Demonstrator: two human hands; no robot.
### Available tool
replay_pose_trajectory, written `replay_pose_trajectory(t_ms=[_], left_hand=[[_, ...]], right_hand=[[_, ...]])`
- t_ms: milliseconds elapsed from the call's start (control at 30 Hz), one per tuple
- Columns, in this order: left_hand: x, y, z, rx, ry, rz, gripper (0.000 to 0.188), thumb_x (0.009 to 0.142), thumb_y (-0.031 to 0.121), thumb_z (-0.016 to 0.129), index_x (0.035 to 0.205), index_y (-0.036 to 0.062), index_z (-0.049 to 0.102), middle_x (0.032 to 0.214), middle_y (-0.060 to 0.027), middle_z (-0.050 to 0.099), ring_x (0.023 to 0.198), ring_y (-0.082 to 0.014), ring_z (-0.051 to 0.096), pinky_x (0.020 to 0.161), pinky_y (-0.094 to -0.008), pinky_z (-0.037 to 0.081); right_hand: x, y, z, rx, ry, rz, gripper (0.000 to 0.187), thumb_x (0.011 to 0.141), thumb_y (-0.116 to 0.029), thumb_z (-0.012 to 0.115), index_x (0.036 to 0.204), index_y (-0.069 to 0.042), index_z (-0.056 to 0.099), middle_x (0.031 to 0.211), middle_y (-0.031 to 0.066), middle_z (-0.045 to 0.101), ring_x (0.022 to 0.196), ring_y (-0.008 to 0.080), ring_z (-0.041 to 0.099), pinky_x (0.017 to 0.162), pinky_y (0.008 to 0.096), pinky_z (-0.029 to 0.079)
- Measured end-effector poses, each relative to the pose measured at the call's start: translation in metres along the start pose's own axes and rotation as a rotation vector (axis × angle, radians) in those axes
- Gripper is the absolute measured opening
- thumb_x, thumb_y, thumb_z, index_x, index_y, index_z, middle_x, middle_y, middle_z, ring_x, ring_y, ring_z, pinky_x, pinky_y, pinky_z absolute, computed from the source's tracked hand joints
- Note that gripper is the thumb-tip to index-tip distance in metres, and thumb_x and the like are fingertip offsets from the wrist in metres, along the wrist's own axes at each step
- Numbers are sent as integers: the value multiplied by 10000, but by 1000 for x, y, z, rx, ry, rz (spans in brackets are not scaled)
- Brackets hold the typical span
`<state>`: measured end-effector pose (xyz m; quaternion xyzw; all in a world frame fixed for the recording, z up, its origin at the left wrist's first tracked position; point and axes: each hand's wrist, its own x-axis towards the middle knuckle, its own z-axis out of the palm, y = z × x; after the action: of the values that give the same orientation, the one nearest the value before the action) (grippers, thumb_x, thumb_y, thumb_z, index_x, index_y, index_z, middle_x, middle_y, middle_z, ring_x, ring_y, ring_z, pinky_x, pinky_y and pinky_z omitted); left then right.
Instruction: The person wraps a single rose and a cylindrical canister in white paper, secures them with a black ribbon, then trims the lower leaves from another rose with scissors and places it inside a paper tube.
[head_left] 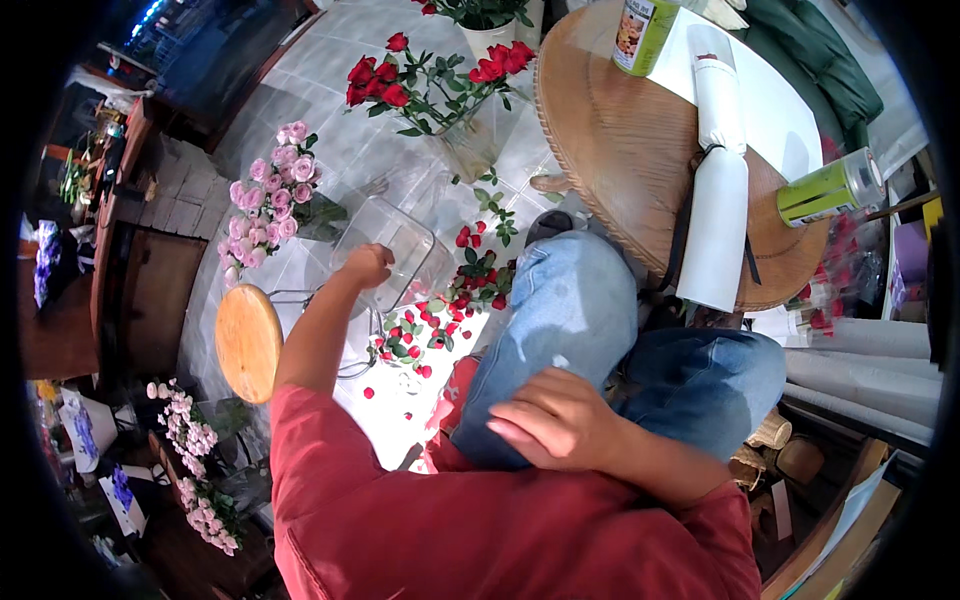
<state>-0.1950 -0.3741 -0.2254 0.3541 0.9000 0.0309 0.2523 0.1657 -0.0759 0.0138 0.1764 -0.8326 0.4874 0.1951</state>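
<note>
My left hand (368, 266) reaches forward with its fingers closed at the left rim of a clear plastic container (418, 240), which looks tilted. Loose red rose heads and green leaves (430, 325) lie scattered on the floor just right of and below it. My right hand (552, 420) rests in front of my body, above my jeans (570, 310), fingers curled in and nothing visible in them. Beyond the container, red roses (490, 66) stand in a clear vase (468, 150). A bunch of pink roses (275, 195) is to the left.
A round wooden table (600, 130) at the right holds a white wrapped bundle (715, 220) and green cans (830, 187). A round wooden stool (248, 342) stands left of my left arm. More pink flowers (190, 440) are at the lower left.
</note>
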Motion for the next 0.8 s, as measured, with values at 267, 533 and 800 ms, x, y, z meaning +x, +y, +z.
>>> replay_pose_trajectory(t_ms=[267, 533, 800], left_hand=[[31, -83, 97, -175, -62, 124, 394, 735, 106, 756, 1129, 108, 750, 1106, -136, 736, 1036, -330, 700, 919, -396, 565], [74, -51, 141, 92, -245, 88, 393, 754, 86, 745, 1145, 64, 714, 1137, -221, 711, 1048, -394, 689, 913, -436, 551], [36, 62, 15, -463, 196, -183, 291, 799, 111, 786, 1061, 13, 704, 1112, -234, 718, 1039, -334, 707, 879, -409, 558]], right_hand=[[204, 61, 43, 419, 344, 381, 278, 980, -216, 661, 803, -2, 644, 640, 39, 608, 572, 90, 543, 544, 284, 422], [215, 157, 107, 671, 558, 815, 292, 981, -241, 631, 855, 18, 682, 687, 59, 679, 586, 144, 594, 575, 332, 466], [189, 201, 111, 27, 197, 572, 187, 873, -172, 711, 881, 15, 716, 813, 177, 734, 761, 332, 728, 715, 407, 560]])
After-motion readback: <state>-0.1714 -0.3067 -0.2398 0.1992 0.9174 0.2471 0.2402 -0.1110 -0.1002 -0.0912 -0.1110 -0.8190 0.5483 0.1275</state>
